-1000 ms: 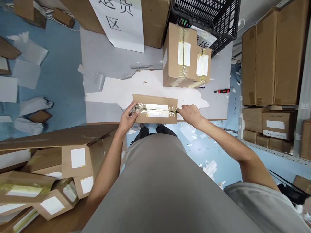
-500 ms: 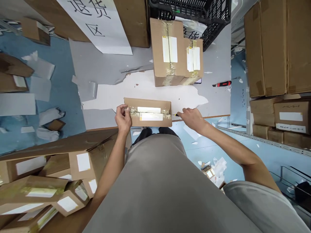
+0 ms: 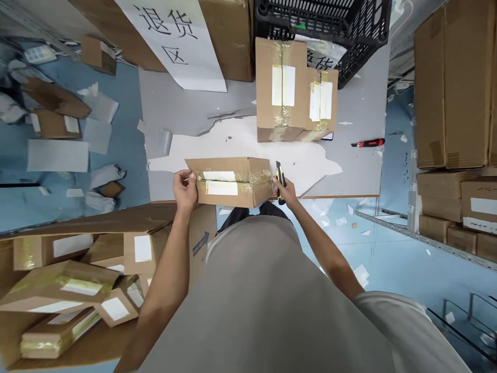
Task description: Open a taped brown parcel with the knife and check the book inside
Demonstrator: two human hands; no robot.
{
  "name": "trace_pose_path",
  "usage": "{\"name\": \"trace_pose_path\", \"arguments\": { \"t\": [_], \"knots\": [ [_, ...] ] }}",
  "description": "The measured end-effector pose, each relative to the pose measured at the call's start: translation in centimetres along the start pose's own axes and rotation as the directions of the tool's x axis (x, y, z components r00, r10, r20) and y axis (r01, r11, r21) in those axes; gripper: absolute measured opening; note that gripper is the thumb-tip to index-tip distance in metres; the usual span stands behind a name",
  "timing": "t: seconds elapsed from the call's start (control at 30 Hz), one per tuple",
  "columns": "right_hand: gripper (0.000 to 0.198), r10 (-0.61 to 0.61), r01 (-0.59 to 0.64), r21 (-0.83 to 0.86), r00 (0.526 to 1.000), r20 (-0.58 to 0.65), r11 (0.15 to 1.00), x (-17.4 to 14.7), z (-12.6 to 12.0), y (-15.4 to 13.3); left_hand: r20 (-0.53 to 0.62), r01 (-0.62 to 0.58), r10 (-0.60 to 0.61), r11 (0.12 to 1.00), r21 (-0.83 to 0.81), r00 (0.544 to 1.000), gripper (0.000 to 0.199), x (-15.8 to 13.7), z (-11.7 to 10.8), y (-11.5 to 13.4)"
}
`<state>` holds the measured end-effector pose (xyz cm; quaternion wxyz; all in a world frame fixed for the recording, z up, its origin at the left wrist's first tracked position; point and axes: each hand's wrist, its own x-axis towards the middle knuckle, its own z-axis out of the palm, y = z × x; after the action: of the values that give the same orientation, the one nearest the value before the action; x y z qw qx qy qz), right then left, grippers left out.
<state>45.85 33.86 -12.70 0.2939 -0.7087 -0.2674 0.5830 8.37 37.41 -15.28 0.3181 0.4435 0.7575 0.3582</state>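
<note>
We found the carton [image 3: 244, 190] at the bench's [image 3: 357, 173] near edge, left of its middle, with its near side seeming to jut past that edge; whether the bench bore all its weight, we couldn't tell. Clear tape [image 3: 260, 176] ran along the top seam, between two white labels; cut or whole there, we couldn't make out. The left hand [image 3: 185, 192] had thumb and fingers pinched on the left end. The right hand [image 3: 287, 191] had its fingers closed round a yellow-and-black utility knife [image 3: 280, 182], pointed toward the far edge, beside the right end. We judged the knife the chief hazard: blade length was unreadable, and a slip of the wrist could have nicked a finger or scored the contents. A loosened left pinch could have tipped the carton off the near edge. Near the bench's right edge lay a red-and-black knife [image 3: 368, 143]; toward the far right corner, two taped boxes [image 3: 267, 116] stood against a black crate [image 3: 303, 23].
</note>
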Motion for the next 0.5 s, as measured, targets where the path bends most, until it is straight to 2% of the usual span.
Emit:
{"name": "trace_pose_path", "arguments": {
  "t": [0.1, 0.2, 0.27, 0.33, 0.4, 0.43, 0.5],
  "knots": [
    [0.058, -0.085, 0.085, -0.038, 0.996, -0.006, 0.996, -0.9, 1.2, 0.3, -0.05, -0.016, 0.017, 1.0, 0.023, 0.999, 0.022, -1.0, 0.5, 0.5],
    [0.058, -0.192, 0.189, -0.138, 0.981, -0.005, 0.972, -2.5, 0.0, -0.7, -0.083, -0.067, 0.075, 0.994, 0.091, 0.994, 0.023, -2.2, 0.4, 0.8],
    [0.056, -0.237, 0.234, -0.182, 0.971, 0.008, 0.955, -3.8, -0.9, -1.5, -0.113, -0.128, 0.146, 0.979, 0.156, 0.983, 0.023, -2.9, 0.2, 1.6],
    [0.053, -0.265, 0.264, -0.243, 0.964, 0.028, 0.933, -5.3, -1.5, -2.3, -0.132, -0.24, 0.273, 0.945, 0.22, 0.953, 0.023, -3.6, 0.5, 3.3],
    [0.054, -0.28, 0.281, -0.344, 0.959, 0.055, 0.896, -6.9, -1.6, -3.1, -0.027, -0.415, 0.433, 0.879, 0.237, 0.901, 0.027, -4.4, 1.7, 5.7],
    [0.057, -0.284, 0.287, -0.408, 0.956, 0.07, 0.867, -7.6, -1.5, -3.6, 0.102, -0.511, 0.501, 0.835, 0.202, 0.859, 0.031, -4.9, 2.5, 7.0],
    [0.063, -0.297, 0.306, -0.541, 0.949, 0.106, 0.783, -8.7, -1.1, -4.5, 0.405, -0.662, 0.576, 0.742, 0.106, 0.71, 0.039, -5.8, 4.7, 9.5]
  ]
}}
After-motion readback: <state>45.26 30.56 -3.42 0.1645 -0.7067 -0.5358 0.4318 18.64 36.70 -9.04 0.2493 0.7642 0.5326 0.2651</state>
